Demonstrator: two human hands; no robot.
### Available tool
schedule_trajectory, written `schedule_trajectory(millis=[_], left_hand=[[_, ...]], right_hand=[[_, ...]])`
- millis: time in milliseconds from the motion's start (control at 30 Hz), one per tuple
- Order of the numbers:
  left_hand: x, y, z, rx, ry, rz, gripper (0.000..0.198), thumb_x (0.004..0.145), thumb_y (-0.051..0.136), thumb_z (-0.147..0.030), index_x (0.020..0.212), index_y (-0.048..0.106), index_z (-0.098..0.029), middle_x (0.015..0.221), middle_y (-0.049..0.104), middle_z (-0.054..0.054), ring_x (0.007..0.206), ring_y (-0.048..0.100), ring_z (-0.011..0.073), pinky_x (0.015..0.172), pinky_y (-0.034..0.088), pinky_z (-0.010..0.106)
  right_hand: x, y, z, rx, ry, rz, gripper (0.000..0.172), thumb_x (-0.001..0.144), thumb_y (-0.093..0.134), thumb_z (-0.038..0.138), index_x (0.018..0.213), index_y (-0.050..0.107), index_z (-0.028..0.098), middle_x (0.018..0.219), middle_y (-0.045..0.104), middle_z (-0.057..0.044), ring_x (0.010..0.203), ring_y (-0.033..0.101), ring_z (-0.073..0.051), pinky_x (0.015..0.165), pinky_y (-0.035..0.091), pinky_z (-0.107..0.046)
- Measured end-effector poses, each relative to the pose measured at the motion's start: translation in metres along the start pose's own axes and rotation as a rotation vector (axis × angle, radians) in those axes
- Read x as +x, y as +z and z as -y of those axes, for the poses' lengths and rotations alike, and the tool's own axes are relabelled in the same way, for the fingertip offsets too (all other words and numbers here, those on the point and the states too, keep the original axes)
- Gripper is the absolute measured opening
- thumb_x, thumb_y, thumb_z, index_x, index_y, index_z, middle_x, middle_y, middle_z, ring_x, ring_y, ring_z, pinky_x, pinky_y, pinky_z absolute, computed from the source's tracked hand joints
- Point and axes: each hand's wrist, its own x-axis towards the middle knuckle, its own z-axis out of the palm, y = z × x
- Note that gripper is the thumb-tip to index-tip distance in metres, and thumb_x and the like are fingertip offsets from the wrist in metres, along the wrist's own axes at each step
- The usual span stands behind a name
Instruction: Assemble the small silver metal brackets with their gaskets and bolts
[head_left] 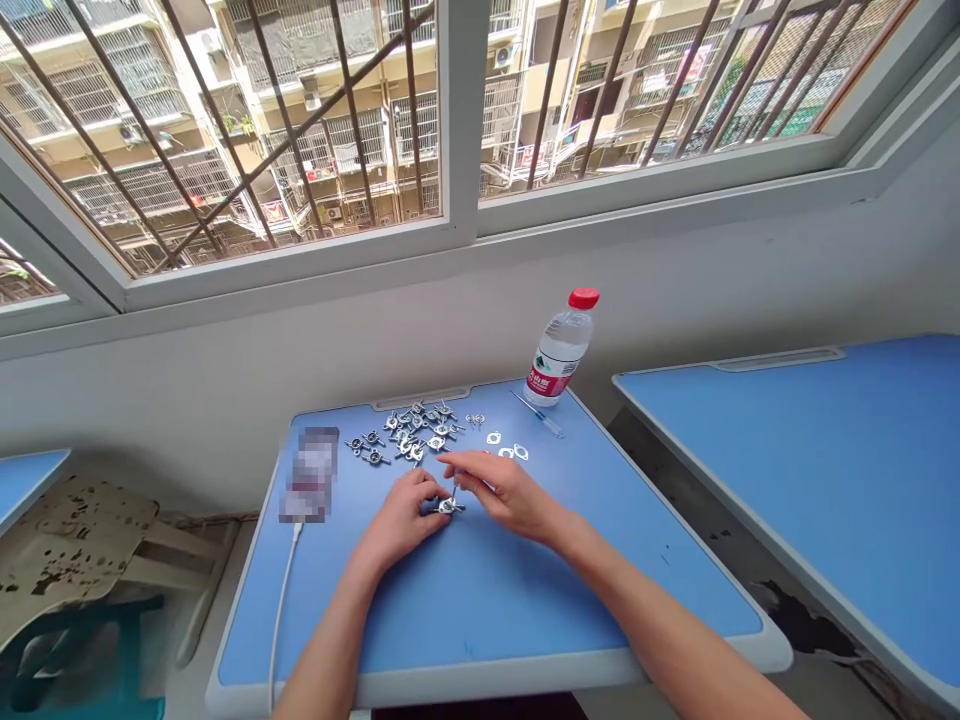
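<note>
My left hand (pixel 409 515) rests on the blue desk, its thumb and fingers closed around a small metal fitting (pixel 448 506) with arms sticking out at its sides. Over that fitting, my right hand (pixel 501 488) pinches a thin, upright metal rod (pixel 454 488), whose lower end meets the fitting. The rod's upper part is hidden by the fingers, so its exact kind cannot be made out. Behind both hands lies a loose pile of similar metal fittings (pixel 416 422). Several flat, pale oval plates (pixel 520 452) lie beyond my right hand, with small metal pieces (pixel 475 420) near the pile.
A water bottle (pixel 559 355) with a red cap stands at the desk's back right corner, beside a pen (pixel 538 414). On the left lies a blurred-out phone-shaped thing (pixel 310 475) with a white cable (pixel 284 590). Another blue desk (pixel 825 450) is to the right.
</note>
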Motion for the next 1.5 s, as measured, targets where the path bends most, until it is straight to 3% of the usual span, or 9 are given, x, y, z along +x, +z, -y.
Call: schedule_trajectory(millis=[200,400,533,733,900,1067,1200,1333,1500], left_hand=[[0.002,0.003,0.003,0.035,0.048,-0.042,0.019,0.080,0.068,-0.011,0.095,0.070,-0.024,0.105,0.060,0.004,0.102,0.056,0.0222,0.094,0.044,0.036],[0.004,0.004,0.004,0.063,0.051,-0.040,0.015,0.079,0.069,-0.011,0.089,0.071,-0.022,0.098,0.060,0.004,0.096,0.057,0.0215,0.086,0.045,0.033],[0.005,0.003,0.001,0.081,0.044,-0.022,0.010,0.079,0.068,-0.014,0.086,0.070,-0.021,0.089,0.062,0.002,0.090,0.057,0.0214,0.084,0.043,0.034],[0.005,0.002,-0.001,0.073,0.044,-0.014,0.008,0.079,0.069,-0.016,0.085,0.068,-0.021,0.086,0.064,0.001,0.089,0.057,0.0209,0.082,0.042,0.033],[0.006,0.003,0.000,0.071,0.039,-0.023,0.009,0.078,0.071,-0.017,0.085,0.067,-0.021,0.085,0.065,0.000,0.088,0.057,0.0207,0.082,0.042,0.033],[0.005,0.004,0.000,0.071,0.046,-0.015,0.006,0.080,0.070,-0.020,0.085,0.067,-0.022,0.085,0.066,0.001,0.087,0.058,0.0204,0.082,0.041,0.033],[0.005,0.003,-0.001,0.068,0.044,-0.014,0.007,0.079,0.070,-0.017,0.084,0.067,-0.021,0.086,0.065,0.000,0.087,0.058,0.0197,0.081,0.042,0.032],[0.004,0.001,-0.004,0.061,0.033,-0.006,0.007,0.079,0.069,-0.018,0.084,0.067,-0.022,0.086,0.065,0.000,0.087,0.057,0.0194,0.078,0.043,0.030],[0.004,0.000,-0.005,0.069,0.022,0.006,0.006,0.080,0.069,-0.021,0.086,0.067,-0.022,0.086,0.065,0.001,0.088,0.058,0.0205,0.081,0.043,0.033]], right_hand=[[0.001,0.003,0.001,-0.040,-0.088,-0.039,0.025,0.100,0.044,0.021,0.115,0.064,0.022,0.090,0.075,-0.007,0.075,0.067,-0.019,0.071,0.054,-0.032],[0.002,0.008,0.001,-0.038,0.016,-0.140,0.020,0.098,0.050,0.029,0.088,0.065,0.019,0.072,0.069,-0.004,0.061,0.060,-0.015,0.058,0.049,-0.027],[0.001,0.010,-0.003,-0.036,0.019,-0.143,0.017,0.098,0.050,0.027,0.103,0.065,0.020,0.081,0.071,-0.005,0.065,0.062,-0.015,0.059,0.051,-0.026],[0.000,0.003,0.000,-0.056,-0.039,0.000,0.033,0.099,0.041,0.017,0.126,0.059,0.021,0.092,0.072,-0.008,0.075,0.065,-0.019,0.067,0.055,-0.032],[0.002,-0.003,0.000,0.054,0.007,-0.030,0.026,0.098,0.046,0.020,0.113,0.067,0.022,0.088,0.074,-0.007,0.077,0.068,-0.018,0.071,0.056,-0.032],[0.003,0.000,-0.002,0.029,0.065,-0.085,0.019,0.096,0.053,0.028,0.092,0.070,0.020,0.075,0.071,-0.005,0.066,0.064,-0.017,0.064,0.054,-0.030],[0.002,0.002,-0.002,0.033,0.048,-0.106,0.020,0.097,0.053,0.028,0.105,0.069,0.021,0.082,0.072,-0.005,0.067,0.063,-0.016,0.063,0.053,-0.029],[0.000,-0.002,-0.001,0.021,0.002,-0.006,0.026,0.099,0.046,0.023,0.113,0.068,0.022,0.083,0.070,-0.006,0.071,0.063,-0.017,0.064,0.053,-0.029],[-0.001,-0.010,0.001,0.083,0.083,0.045,0.028,0.098,0.046,0.020,0.116,0.067,0.023,0.097,0.075,-0.006,0.081,0.069,-0.017,0.072,0.056,-0.030]])
